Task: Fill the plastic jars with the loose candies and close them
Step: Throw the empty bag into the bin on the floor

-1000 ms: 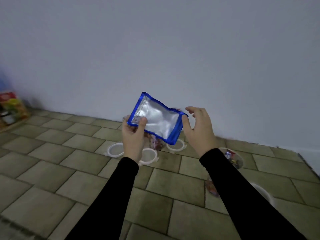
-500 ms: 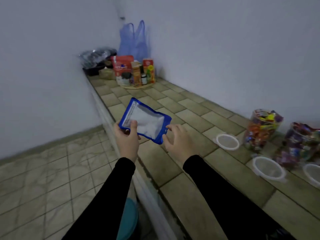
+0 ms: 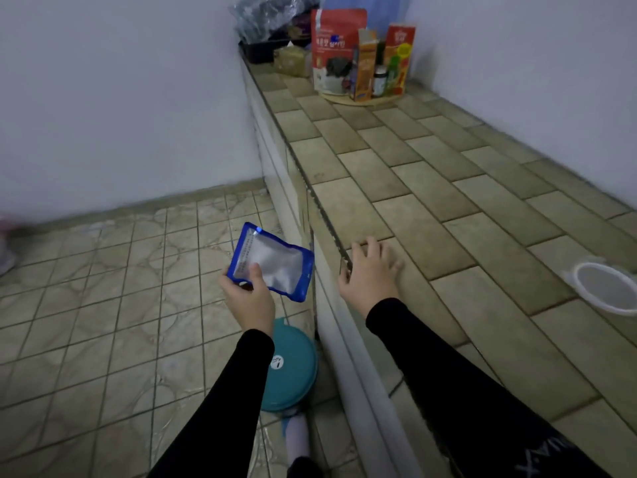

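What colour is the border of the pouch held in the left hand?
Blue, around a silvery-clear middle; the head view shows the pouch in the left hand.

Place: a plain home kitchen or pantry room.
Counter: a long tiled counter (image 3: pixel 431 188) ran along a bare painted wall (image 3: pixel 517 63).
Far corner: food packets and boxes (image 3: pixel 358 53) stood on a round tray (image 3: pixel 362 98), beside bagged goods (image 3: pixel 272 15).
Floor: worn patterned tiles (image 3: pixel 113 288), with a teal lidded bin (image 3: pixel 293 370) against the counter's front.
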Tool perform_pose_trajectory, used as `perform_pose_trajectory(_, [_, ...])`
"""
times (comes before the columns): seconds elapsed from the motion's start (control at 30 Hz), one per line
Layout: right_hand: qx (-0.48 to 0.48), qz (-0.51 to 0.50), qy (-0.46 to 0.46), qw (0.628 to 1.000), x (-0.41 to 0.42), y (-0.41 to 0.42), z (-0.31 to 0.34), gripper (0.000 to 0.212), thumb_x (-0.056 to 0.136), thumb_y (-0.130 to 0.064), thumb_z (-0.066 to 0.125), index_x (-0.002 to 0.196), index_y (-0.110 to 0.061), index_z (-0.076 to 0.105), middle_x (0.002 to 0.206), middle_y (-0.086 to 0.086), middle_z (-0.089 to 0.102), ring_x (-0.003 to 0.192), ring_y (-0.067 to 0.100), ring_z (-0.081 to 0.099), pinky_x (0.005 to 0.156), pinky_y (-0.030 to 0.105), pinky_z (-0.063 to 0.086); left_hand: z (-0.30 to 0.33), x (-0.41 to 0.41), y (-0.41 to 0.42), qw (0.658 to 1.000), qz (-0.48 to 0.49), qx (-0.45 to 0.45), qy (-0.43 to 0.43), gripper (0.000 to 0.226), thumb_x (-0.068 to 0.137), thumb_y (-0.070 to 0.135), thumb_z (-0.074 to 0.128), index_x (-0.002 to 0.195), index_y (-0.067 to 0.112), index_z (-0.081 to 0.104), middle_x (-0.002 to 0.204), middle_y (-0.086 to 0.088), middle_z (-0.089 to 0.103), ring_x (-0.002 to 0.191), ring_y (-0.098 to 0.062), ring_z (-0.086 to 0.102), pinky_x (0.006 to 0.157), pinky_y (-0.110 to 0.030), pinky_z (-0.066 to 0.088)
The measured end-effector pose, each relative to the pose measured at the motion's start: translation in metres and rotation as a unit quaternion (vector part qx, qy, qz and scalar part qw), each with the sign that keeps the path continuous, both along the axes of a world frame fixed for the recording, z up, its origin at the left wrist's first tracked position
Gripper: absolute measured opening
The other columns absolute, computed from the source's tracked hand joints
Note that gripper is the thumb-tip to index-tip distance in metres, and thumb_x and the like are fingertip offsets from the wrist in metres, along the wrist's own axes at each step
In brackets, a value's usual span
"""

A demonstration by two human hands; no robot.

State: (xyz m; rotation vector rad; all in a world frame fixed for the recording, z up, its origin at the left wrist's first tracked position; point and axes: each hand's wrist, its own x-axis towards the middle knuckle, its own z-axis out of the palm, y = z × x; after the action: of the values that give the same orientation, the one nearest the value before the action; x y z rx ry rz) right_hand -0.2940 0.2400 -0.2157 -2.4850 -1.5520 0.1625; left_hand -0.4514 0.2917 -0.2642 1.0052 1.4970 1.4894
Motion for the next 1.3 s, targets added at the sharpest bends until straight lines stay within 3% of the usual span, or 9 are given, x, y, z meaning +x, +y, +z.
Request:
perform_pose_trajectory(0.07, [-0.006, -0.012, -0.011, 1.000, -0.004, 0.002, -0.002, 0.056, 0.091, -0.033, 0.044, 0.143, -0.016, 0.033, 0.149, 0.010, 0.023, 0.140, 0.033, 0.016, 0.110, 0.061, 0.017, -0.014, 0.000, -0.003, 1.000, 0.006, -0.028, 0.013, 0.011, 0.094, 0.027, 0.056, 0.097, 0.031, 0.046, 0.090, -0.002, 0.058, 0.072, -0.015, 0.056, 0.063, -0.025, 0.045])
perform_pose_trajectory(0.2, [-0.005, -0.031, -0.030, 0.999, -0.011, 0.005, -0.005, 0.058, 0.090, -0.034, 0.043, 0.144, -0.016, 0.028, 0.151, 0.011, 0.021, 0.141, 0.035, 0.014, 0.109, 0.062, 0.015, -0.039, 0.002, -0.011, 0.995, 0.012, -0.089, 0.033, 0.013, 0.095, 0.018, 0.052, 0.106, 0.012, 0.046, 0.080, 0.001, 0.056, 0.069, -0.016, 0.055, 0.058, -0.026, 0.041])
perform_pose_trajectory(0.33, [-0.020, -0.039, -0.060, 0.997, -0.011, 0.009, -0.009, 0.058, 0.094, -0.036, 0.040, 0.146, -0.016, 0.024, 0.153, 0.012, 0.017, 0.141, 0.037, 0.013, 0.108, 0.064, 0.016, -0.066, -0.001, -0.016, 0.988, 0.006, -0.144, 0.058, 0.020, 0.093, 0.012, 0.053, 0.112, 0.007, 0.048, 0.096, -0.007, 0.058, 0.086, -0.025, 0.056, 0.073, -0.029, 0.040])
perform_pose_trajectory(0.47, [-0.043, -0.053, -0.072, 0.995, -0.017, 0.023, -0.010, 0.057, 0.098, -0.035, 0.040, 0.147, -0.014, 0.020, 0.153, 0.016, 0.014, 0.142, 0.039, 0.011, 0.104, 0.070, 0.017, -0.096, -0.009, -0.016, 0.979, 0.001, -0.190, 0.072, 0.032, 0.091, 0.006, 0.053, 0.122, 0.005, 0.048, 0.104, -0.010, 0.059, 0.091, -0.023, 0.056, 0.079, -0.030, 0.044])
perform_pose_trajectory(0.6, [-0.062, -0.064, -0.075, 0.993, -0.022, 0.034, -0.010, 0.059, 0.097, -0.026, 0.041, 0.148, -0.012, 0.015, 0.154, 0.019, 0.011, 0.142, 0.041, 0.010, 0.103, 0.073, 0.017, -0.132, -0.019, -0.016, 0.964, 0.001, -0.265, 0.021, 0.053, 0.086, 0.004, 0.051, 0.137, 0.013, 0.040, 0.111, -0.013, 0.058, 0.096, -0.036, 0.063, 0.086, -0.051, 0.055])
perform_pose_trajectory(0.73, [-0.064, -0.064, -0.086, 0.992, -0.023, 0.034, -0.012, 0.065, 0.096, -0.028, 0.043, 0.150, -0.011, 0.010, 0.154, 0.021, 0.010, 0.141, 0.043, 0.011, 0.103, 0.072, 0.018, -0.169, -0.033, -0.018, 0.942, 0.006, -0.335, 0.033, 0.031, 0.081, 0.006, 0.055, 0.109, 0.017, 0.048, 0.107, -0.019, 0.063, 0.091, -0.038, 0.064, 0.082, -0.054, 0.056])
perform_pose_trajectory(0.9, [-0.058, -0.063, -0.089, 0.992, -0.023, 0.034, -0.014, 0.062, 0.095, -0.025, 0.044, 0.148, -0.011, 0.014, 0.154, 0.021, 0.012, 0.141, 0.044, 0.012, 0.102, 0.071, 0.019, -0.204, -0.037, -0.022, 0.918, 0.002, -0.395, 0.039, 0.029, 0.079, 0.006, 0.058, 0.107, 0.002, 0.057, 0.103, -0.026, 0.065, 0.092, -0.040, 0.066, 0.082, -0.051, 0.056])
perform_pose_trajectory(1.0, [-0.056, -0.066, -0.090, 0.992, -0.023, 0.034, -0.016, 0.062, 0.095, -0.025, 0.043, 0.148, -0.012, 0.015, 0.154, 0.021, 0.012, 0.141, 0.043, 0.012, 0.103, 0.071, 0.019, -0.211, -0.038, -0.024, 0.908, -0.041, -0.413, 0.056, 0.033, 0.080, 0.008, 0.057, 0.108, -0.007, 0.062, 0.100, -0.027, 0.068, 0.091, -0.037, 0.068, 0.079, -0.042, 0.057])
perform_pose_trajectory(1.3, [-0.039, -0.094, -0.065, 0.993, -0.023, 0.041, -0.014, 0.062, 0.092, -0.023, 0.043, 0.148, -0.015, 0.017, 0.152, 0.019, 0.011, 0.141, 0.039, 0.010, 0.105, 0.070, 0.014, -0.239, -0.029, -0.016, 0.866, -0.134, -0.461, 0.140, 0.035, 0.094, 0.017, 0.048, 0.115, -0.007, 0.062, 0.116, -0.023, 0.066, 0.108, -0.034, 0.064, 0.090, -0.037, 0.054])
